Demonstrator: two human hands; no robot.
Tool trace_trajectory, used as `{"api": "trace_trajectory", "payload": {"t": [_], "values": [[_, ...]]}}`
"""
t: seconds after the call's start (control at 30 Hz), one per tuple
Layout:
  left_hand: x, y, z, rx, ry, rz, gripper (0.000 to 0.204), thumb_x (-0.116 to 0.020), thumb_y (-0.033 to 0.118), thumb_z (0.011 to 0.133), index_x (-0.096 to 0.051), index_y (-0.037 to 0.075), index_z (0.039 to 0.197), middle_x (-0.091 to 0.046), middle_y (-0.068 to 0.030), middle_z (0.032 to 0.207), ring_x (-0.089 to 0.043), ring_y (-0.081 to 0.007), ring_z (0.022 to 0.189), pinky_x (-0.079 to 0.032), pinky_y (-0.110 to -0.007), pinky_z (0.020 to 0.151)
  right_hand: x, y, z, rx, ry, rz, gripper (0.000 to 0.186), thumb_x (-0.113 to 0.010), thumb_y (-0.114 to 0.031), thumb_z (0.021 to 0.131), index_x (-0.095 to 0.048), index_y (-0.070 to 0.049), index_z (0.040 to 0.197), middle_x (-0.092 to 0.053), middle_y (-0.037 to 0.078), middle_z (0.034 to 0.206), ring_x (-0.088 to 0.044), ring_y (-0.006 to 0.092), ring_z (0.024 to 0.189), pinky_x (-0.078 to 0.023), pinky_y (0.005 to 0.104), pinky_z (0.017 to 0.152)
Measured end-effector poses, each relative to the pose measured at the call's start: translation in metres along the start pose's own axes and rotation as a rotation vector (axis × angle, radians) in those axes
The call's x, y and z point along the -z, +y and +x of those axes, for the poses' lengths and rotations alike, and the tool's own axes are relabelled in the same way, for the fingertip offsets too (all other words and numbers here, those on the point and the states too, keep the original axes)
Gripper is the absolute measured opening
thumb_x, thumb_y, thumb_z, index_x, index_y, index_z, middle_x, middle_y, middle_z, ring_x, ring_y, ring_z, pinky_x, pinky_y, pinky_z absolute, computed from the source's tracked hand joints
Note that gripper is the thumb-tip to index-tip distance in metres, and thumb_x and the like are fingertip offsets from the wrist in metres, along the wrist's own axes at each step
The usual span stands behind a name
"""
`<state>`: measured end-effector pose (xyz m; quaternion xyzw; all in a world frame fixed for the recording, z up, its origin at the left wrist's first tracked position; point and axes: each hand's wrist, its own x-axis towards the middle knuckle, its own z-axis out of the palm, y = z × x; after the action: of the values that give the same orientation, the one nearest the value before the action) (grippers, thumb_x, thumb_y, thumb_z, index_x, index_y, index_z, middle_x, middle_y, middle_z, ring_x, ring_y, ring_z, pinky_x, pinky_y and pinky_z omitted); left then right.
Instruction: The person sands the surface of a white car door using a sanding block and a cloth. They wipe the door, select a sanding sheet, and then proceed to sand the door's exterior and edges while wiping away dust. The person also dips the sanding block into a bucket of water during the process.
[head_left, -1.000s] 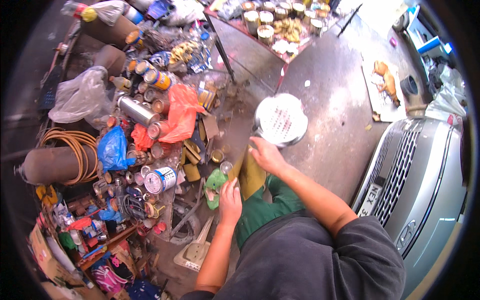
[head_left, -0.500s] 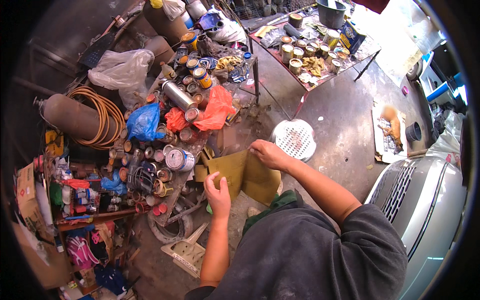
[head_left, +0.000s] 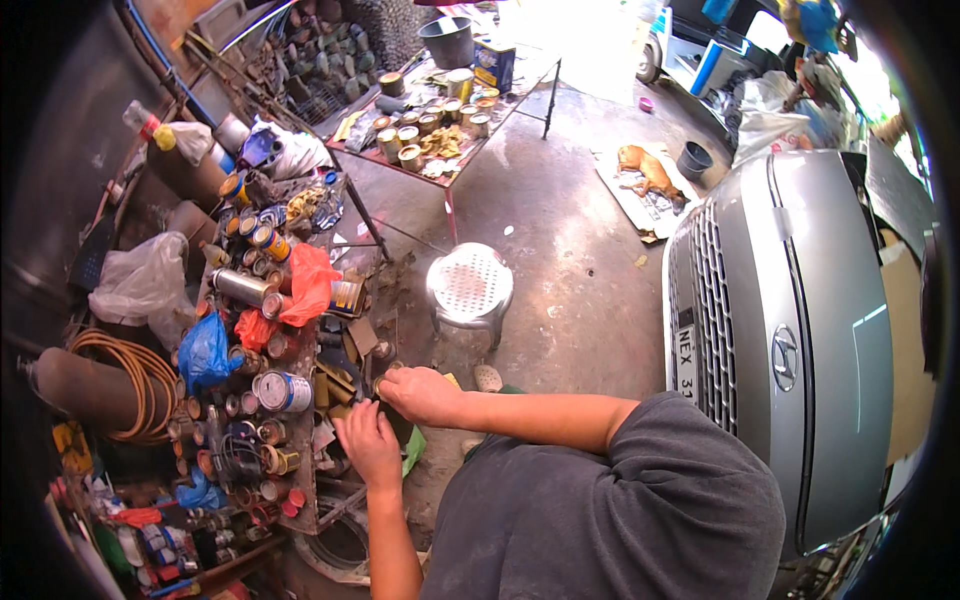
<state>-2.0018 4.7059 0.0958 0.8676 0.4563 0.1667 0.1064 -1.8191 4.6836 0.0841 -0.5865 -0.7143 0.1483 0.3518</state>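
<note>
My right hand point(head_left: 420, 393) reaches left to the edge of a cluttered rack point(head_left: 300, 500) of tins and scraps. Its fingers are curled over something small and dark; what they hold is hidden. My left hand point(head_left: 368, 445) lies just below it, palm down with fingers spread, touching the dark clutter at the rack's edge. A green scrap point(head_left: 413, 450) shows between my left hand and my body. Brown cardboard pieces point(head_left: 360, 338) lie just beyond my right hand.
A white perforated stool point(head_left: 470, 285) stands ahead of my hands. A silver car point(head_left: 800, 330) fills the right side. A table of tins point(head_left: 440, 130) stands farther back, and a dog point(head_left: 645, 170) lies on cardboard. Red bags point(head_left: 305, 285), a blue bag point(head_left: 205, 350) and an orange hose coil point(head_left: 120, 370) sit on the left.
Both hands have come together at the rack's edge. The yellow-brown cardboard box they were at no longer shows. The view has swung, so the stool and car sit differently.
</note>
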Motion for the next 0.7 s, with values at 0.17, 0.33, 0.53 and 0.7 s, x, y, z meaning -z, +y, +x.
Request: {"api": "trace_trajectory", "payload": {"t": [0.17,0.33,0.53,0.7], "values": [[0.001,0.034,-0.026,0.061,-0.022,-0.194,0.018,-0.057,0.014,0.099,-0.064,0.006,0.114,-0.065,-0.0144,0.106,-0.064,-0.0358,0.103,-0.050,-0.048,0.087,0.019,-0.017,-0.034,0.039,-0.105,-0.166,0.015,-0.063,-0.017,0.086,-0.066,-0.009,0.098,-0.064,0.008,0.094,-0.067,0.0277,0.091,-0.053,0.0424,0.075],[0.006,0.052,-0.047,-0.073,-0.137,-0.092,0.012,-0.050,0.014,0.102,-0.057,0.004,0.102,-0.062,-0.0173,0.099,-0.061,-0.0412,0.095,-0.048,-0.051,0.078,0.032,-0.028,-0.076,0.003,-0.235,-0.202,0.017,-0.060,-0.018,0.090,-0.069,-0.011,0.102,-0.067,0.006,0.102,-0.066,0.0268,0.101,-0.052,0.0423,0.079],[-0.005,0.059,-0.070,0.013,-0.145,-0.076,0.012,-0.047,0.014,0.102,-0.054,0.004,0.102,-0.063,-0.0183,0.100,-0.061,-0.0415,0.098,-0.047,-0.055,0.081,0.031,-0.035,-0.086,-0.021,-0.315,-0.191,0.018,-0.057,-0.022,0.093,-0.069,-0.010,0.101,-0.069,0.008,0.104,-0.069,0.0287,0.100,-0.053,0.0446,0.079],[0.009,0.048,-0.079,-0.156,-0.138,-0.222,0.011,-0.051,0.014,0.101,-0.054,0.003,0.101,-0.064,-0.0221,0.093,-0.062,-0.0455,0.090,-0.048,-0.056,0.076,0.055,-0.035,-0.082,0.069,-0.416,-0.005,0.020,-0.056,-0.023,0.096,-0.063,-0.005,0.099,-0.068,0.013,0.097,-0.069,0.0365,0.091,-0.053,0.0484,0.076]]}}
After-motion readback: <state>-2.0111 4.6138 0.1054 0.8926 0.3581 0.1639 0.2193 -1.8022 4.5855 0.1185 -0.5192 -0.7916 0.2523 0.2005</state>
